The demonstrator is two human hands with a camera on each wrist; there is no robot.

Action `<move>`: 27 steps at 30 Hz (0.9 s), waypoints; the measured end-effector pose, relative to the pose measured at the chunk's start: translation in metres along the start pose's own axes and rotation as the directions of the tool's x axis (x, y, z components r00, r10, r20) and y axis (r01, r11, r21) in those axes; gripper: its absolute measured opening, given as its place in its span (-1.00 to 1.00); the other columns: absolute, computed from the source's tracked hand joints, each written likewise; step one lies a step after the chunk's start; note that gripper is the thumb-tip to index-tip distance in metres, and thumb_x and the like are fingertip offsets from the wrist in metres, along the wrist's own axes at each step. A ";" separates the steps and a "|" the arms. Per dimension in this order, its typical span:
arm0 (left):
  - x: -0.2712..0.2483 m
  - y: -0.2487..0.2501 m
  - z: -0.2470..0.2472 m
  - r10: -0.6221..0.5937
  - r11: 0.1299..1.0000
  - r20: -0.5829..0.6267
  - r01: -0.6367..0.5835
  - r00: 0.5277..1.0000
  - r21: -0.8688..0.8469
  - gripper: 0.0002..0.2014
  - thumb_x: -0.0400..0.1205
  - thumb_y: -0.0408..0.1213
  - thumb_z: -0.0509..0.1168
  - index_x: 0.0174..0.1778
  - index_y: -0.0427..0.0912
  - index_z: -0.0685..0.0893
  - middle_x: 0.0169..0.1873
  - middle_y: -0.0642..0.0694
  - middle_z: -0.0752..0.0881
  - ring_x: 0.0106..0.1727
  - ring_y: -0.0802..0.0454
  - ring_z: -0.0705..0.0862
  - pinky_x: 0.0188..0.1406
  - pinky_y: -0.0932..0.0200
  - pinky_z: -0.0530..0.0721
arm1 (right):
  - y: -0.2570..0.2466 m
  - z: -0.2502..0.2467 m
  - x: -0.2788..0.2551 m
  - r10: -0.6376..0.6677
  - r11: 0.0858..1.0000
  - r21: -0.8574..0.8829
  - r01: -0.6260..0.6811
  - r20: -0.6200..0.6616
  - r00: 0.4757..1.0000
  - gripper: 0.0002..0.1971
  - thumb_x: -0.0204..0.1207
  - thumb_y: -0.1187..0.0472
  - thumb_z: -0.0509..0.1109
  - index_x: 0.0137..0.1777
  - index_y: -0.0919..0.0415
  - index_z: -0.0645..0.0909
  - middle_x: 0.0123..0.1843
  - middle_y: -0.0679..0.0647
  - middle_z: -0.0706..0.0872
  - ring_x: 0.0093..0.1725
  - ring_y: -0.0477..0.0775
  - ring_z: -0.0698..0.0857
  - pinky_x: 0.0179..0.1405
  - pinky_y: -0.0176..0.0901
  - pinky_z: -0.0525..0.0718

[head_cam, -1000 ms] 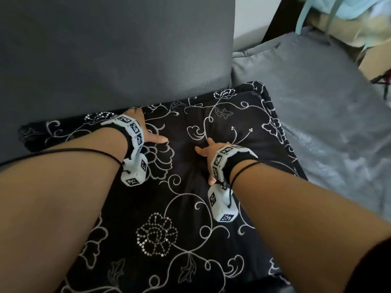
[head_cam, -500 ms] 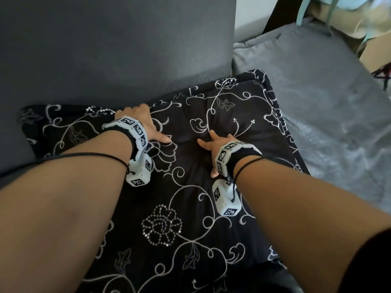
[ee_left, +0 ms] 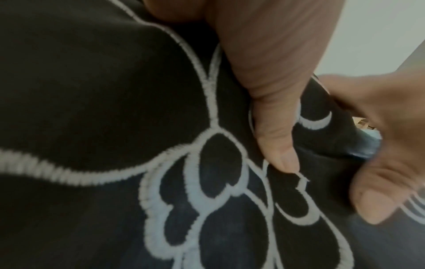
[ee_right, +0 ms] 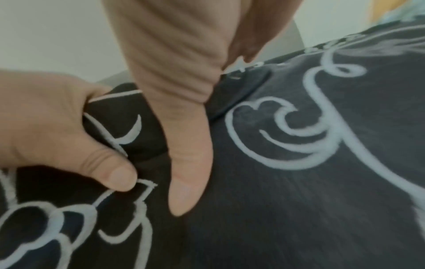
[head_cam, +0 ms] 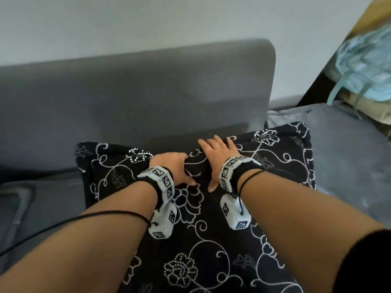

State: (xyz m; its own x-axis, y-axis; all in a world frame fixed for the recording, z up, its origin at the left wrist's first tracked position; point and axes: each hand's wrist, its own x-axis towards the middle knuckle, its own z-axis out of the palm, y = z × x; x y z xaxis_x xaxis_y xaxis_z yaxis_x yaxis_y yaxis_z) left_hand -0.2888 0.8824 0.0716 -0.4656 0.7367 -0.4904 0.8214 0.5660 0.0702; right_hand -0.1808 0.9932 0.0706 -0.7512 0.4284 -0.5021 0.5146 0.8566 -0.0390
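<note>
A black cushion [head_cam: 211, 240] with white embroidered flowers lies on a grey sofa, its top edge against the backrest. My left hand [head_cam: 177, 168] grips the cushion's upper edge; its fingers are hidden behind the edge and the thumb lies on the front. The right wrist view shows the left hand [ee_right: 46, 127] bunching a fold of fabric. Close beside it, my right hand [head_cam: 213, 163] lies flat on the upper edge. Its fingers are straight and its thumb [ee_right: 188, 172] presses into the cushion's face [ee_right: 299, 200]. A ridge of fabric stands between the two thumbs.
The grey backrest [head_cam: 148, 92] rises right behind the cushion, with a white wall [head_cam: 148, 22] above it. Grey seat cushions extend to the right [head_cam: 349, 166] and left [head_cam: 42, 197]. A pale blue bag [head_cam: 364, 66] sits at the far right.
Both hands have slid from the middle of the cushion up to its top edge and come closer together. The left hand has taken hold of the edge. The view has tilted upward.
</note>
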 end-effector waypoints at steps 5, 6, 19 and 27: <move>-0.041 -0.005 -0.010 -0.021 0.999 -0.020 0.021 1.000 0.026 -0.49 0.30 0.31 0.44 0.05 0.09 0.62 -0.05 0.05 0.77 0.07 -0.06 0.74 0.02 0.05 0.66 | -0.020 -0.026 -0.011 -0.070 0.989 -0.129 0.072 0.018 0.997 -0.04 -0.06 -0.27 0.66 0.35 0.02 0.40 0.33 0.03 0.62 0.43 0.18 0.48 0.43 0.19 0.33; -0.046 -0.007 -0.013 -0.029 0.999 -0.022 0.029 0.999 0.024 -0.49 0.30 0.31 0.44 0.05 0.11 0.62 -0.04 0.05 0.77 0.08 -0.06 0.74 0.01 0.05 0.66 | -0.023 -0.031 -0.013 -0.087 0.988 -0.123 0.089 0.027 0.996 -0.13 -0.04 -0.27 0.66 0.28 -0.01 0.43 0.25 0.01 0.67 0.37 0.17 0.53 0.34 0.17 0.37; -0.123 -0.102 -0.123 -0.190 0.969 -0.347 0.232 0.919 0.083 -0.54 0.34 0.33 0.40 -0.06 0.06 0.61 -0.10 0.04 0.76 0.01 -0.06 0.73 -0.12 0.07 0.57 | -0.126 -0.164 -0.027 -0.296 0.950 -0.174 0.259 -0.236 0.926 -0.35 0.07 -0.23 0.63 0.08 -0.04 0.42 0.01 -0.06 0.73 0.18 0.18 0.68 0.17 0.21 0.39; -0.158 -0.163 -0.171 -0.251 0.936 -0.556 0.346 0.792 0.071 -0.58 0.41 0.34 0.34 -0.07 0.09 0.65 -0.08 0.01 0.78 0.04 -0.09 0.74 -0.16 0.11 0.46 | -0.194 -0.230 -0.032 -0.383 0.916 -0.295 0.271 -0.450 0.807 -0.37 0.15 -0.19 0.60 0.15 0.01 0.44 0.05 -0.01 0.75 0.15 0.19 0.69 0.18 0.15 0.38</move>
State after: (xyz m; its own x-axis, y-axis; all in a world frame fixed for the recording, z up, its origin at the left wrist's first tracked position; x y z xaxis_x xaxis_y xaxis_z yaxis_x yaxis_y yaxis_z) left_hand -0.4057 0.7367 0.2860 -0.7581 0.6476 0.0773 0.6308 0.7582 -0.1652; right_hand -0.3521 0.8797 0.2930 -0.9891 0.1470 -0.0015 0.1463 0.9858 0.0829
